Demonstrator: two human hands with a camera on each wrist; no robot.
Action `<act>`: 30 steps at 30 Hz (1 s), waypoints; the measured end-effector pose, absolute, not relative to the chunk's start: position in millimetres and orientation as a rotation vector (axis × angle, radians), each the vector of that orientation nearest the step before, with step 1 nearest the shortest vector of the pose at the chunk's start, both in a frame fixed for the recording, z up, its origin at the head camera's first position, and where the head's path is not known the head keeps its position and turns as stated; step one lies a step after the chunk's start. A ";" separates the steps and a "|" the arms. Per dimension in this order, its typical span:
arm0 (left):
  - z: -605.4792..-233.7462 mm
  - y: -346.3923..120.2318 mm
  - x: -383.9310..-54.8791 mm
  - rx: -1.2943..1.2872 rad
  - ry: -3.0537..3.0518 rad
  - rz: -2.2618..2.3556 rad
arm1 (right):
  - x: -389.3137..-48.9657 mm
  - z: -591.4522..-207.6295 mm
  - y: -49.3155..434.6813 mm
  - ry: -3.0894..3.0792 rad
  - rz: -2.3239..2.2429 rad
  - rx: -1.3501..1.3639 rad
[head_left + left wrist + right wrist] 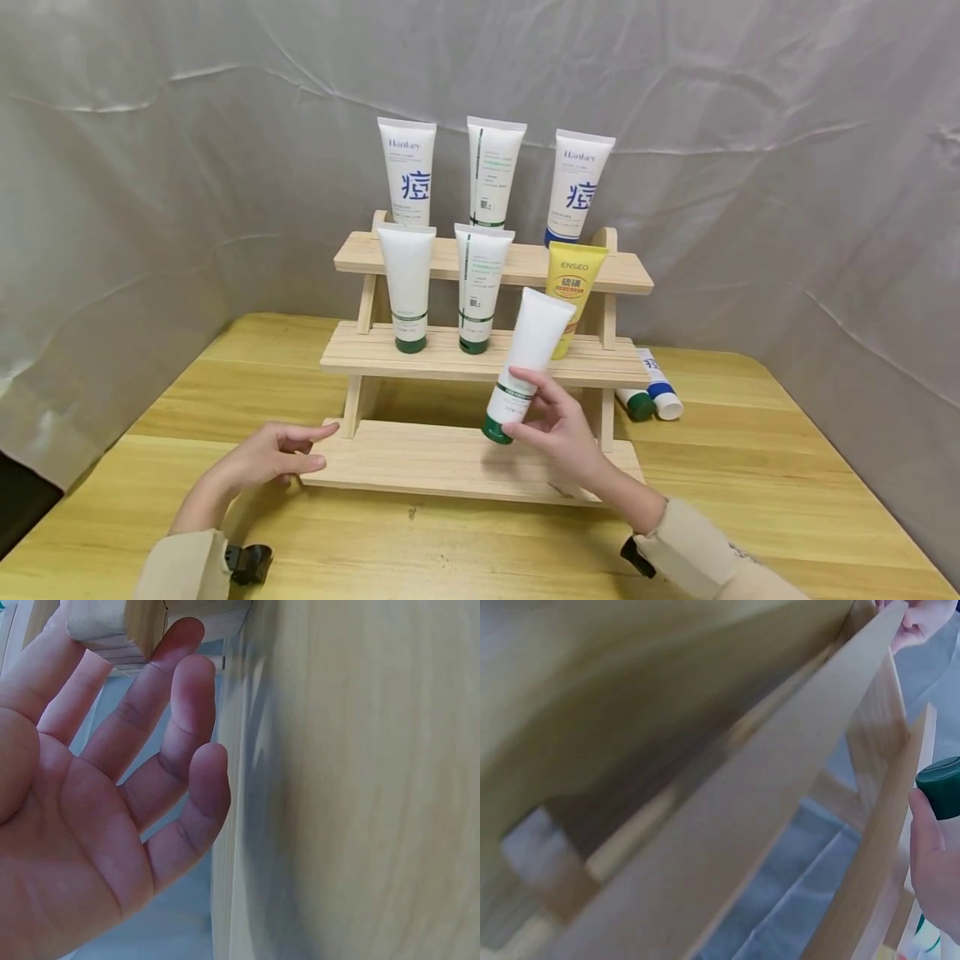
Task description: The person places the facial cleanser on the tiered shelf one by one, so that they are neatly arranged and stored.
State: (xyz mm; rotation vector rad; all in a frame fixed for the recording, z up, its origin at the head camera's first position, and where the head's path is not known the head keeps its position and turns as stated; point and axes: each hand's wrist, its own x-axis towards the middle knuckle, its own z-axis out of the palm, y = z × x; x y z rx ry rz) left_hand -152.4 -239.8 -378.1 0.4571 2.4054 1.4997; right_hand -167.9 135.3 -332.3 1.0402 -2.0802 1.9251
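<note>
My right hand (558, 429) holds a white tube (534, 337) with a green cap between thumb and fingers. The tube tilts, cap down, above the bottom step, partly covering a yellow tube (577, 275). In the right wrist view, the green cap (941, 787) shows beside the thumb. My left hand (262, 454) holds the left end of the three-step wooden rack (420, 458) at its bottom step. In the left wrist view, thumb and fingers lie about the wood's corner (112, 634), with the ring and little fingers off it.
Two white green-capped tubes (405, 283) (483, 283) share the middle step with the yellow one. Three white tubes stand on the top step, including a blue-lettered one (577, 183). Behind the rack's right side, two tubes (663, 387) lie on the wooden table (750, 467). Grey cloth (225, 167) hangs around.
</note>
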 end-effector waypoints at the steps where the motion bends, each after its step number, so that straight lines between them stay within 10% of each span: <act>1: -378.2 -240.1 -152.6 0.461 2.410 1.492 | -167.4 -333.5 132.2 -2.082 1.938 1.046; 30: -378.3 -240.5 -151.6 0.447 2.407 1.505 | -159.8 -351.1 52.7 -2.263 1.976 0.948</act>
